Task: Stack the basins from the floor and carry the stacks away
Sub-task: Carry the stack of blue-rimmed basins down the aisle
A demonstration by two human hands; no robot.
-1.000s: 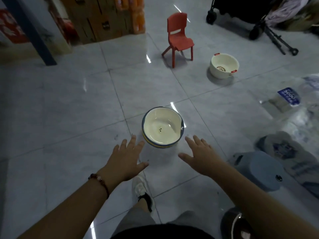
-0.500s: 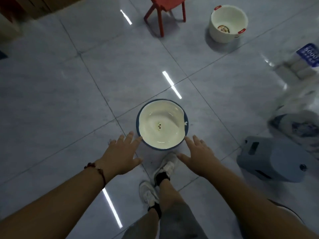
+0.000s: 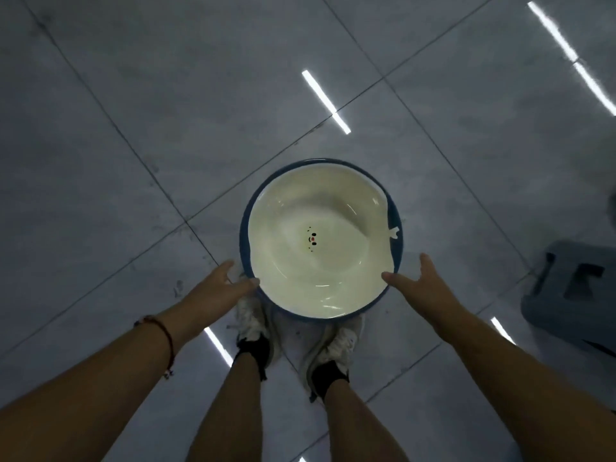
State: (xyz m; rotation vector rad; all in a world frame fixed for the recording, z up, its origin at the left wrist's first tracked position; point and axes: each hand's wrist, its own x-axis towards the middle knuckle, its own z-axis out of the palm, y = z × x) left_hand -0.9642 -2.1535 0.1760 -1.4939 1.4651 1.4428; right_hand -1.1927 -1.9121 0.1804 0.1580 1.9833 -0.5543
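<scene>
A round basin [image 3: 398, 235], cream inside with a dark blue rim and a small cartoon face on its bottom, stands on the tiled floor just in front of my feet. My left hand [image 3: 216, 285] is at the basin's left edge, its thumb touching the rim and its fingers stretched along the outside. On the opposite side, my right hand [image 3: 416, 281] lays its thumb on the right rim, with the fingers straight beside the wall. No other basin is in view.
My two feet in white shoes [image 3: 333, 341] stand directly below the basin, whose near edge overlaps the toes. A grey-blue plastic stool or box [image 3: 573, 295] lies on the floor at the right. Grey glossy tiles with light reflections surround everything.
My head has bent down over the basin, so the red chair and the far white basin have left the view. Both hands moved from short of the basin to its rim.
</scene>
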